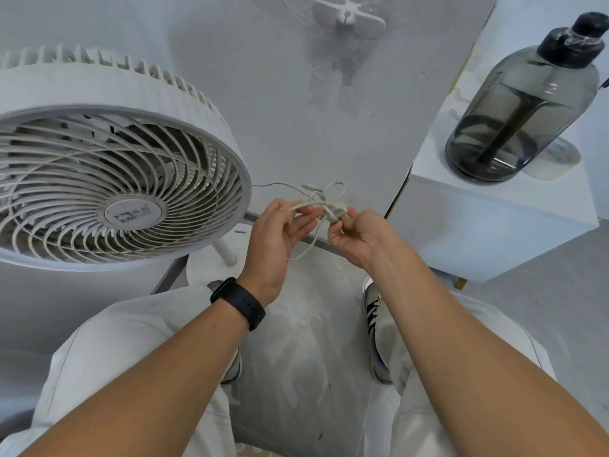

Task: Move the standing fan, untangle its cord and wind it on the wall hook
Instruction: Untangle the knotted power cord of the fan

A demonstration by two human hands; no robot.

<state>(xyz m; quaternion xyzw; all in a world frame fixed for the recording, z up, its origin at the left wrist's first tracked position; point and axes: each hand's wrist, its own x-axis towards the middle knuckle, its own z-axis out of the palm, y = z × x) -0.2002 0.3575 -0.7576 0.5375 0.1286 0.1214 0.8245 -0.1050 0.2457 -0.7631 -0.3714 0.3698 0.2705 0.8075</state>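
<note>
We hold the tangled cord (321, 201) just right of the fan (108, 166), below the wall hook (348, 15). Our left hand (280, 232) pinches 1 loop; our right hand (354, 235) pinches the plug end. It looks light and limp; best gripped near the knot.

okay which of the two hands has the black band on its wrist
The left hand, nearest the fan. A black wristband wraps its wrist; the right hand has a bare wrist. Both pinch the tangled cord.
</note>
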